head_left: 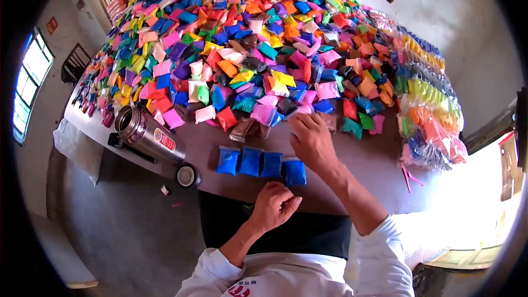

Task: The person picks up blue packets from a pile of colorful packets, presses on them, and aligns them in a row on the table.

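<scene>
A short row of blue packets (pixel 249 161) lies near the front edge of the table; they look like small clear bags filled with something blue. Just below the row, my left hand (pixel 273 207) is loosely curled with its thumb out, and nothing shows in it. My right hand (pixel 312 142) reaches past the row to the near edge of a big pile of coloured packets (pixel 267 49). Its fingers are bent down against the pile and closed; what they grip, if anything, is hidden. A brown packet (pixel 250 130) lies to the left of that hand.
An open steel flask (pixel 151 135) stands at the left, its dark lid (pixel 187 176) at the table edge. Bundled clear bags of coloured packets (pixel 432 99) are stacked at the right, above pink strips (pixel 410 179). A clear plastic bag (pixel 80 148) hangs at the left.
</scene>
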A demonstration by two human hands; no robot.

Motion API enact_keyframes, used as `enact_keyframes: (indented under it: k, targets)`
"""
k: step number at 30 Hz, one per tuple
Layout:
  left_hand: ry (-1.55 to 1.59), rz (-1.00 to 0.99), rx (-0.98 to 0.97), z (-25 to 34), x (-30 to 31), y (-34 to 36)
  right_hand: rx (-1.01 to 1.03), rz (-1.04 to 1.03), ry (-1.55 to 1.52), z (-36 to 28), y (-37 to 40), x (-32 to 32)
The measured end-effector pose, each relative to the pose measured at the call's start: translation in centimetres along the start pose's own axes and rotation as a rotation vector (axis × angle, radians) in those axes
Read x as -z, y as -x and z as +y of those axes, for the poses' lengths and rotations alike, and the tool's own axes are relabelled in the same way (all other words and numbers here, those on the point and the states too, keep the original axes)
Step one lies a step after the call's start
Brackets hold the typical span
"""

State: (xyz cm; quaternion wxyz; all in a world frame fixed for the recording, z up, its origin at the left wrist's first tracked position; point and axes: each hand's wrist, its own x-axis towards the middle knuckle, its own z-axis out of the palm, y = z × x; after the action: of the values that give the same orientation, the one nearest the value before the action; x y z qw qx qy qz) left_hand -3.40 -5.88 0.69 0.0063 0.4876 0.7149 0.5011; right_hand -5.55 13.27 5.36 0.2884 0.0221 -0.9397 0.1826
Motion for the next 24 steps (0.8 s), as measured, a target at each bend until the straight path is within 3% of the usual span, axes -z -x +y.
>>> enact_keyframes:
  k: [4,9,12,14,16,18,19,24]
  targets:
    - [0.01,0.006,0.012,0.0,0.2,0.2,0.135,0.074,0.219,1.0,-2.7,-3.8]
    - [-0.011,-0.061,0.051,-0.2,0.1,0.5,0.115,0.057,0.115,3.0,-3.4,-5.3]
    - [0.028,0.013,0.006,-0.3,-0.2,0.4,0.03,0.14,-0.079,3.1,-3.1,-3.6]
    - [0.043,0.006,0.028,-0.2,0.0,0.4,-0.417,-0.164,-0.399,2.4,-2.3,-0.6]
    - [0.056,0.007,0.017,-0.3,-0.1,0.4,-0.399,-0.149,-0.478,2.9,-0.6,0.3]
    - [0.068,0.006,0.01,-0.4,-0.1,0.4,-0.411,-0.052,-0.89,3.0,1.5,0.5]
    - [0.062,-0.009,0.021,-0.4,0.0,0.4,-0.6,-0.037,-1.101,1.7,2.4,1.2]
    - [0.133,-0.043,0.08,-0.3,0.4,0.4,-0.682,-0.217,-1.272,-0.3,7.9,3.0]
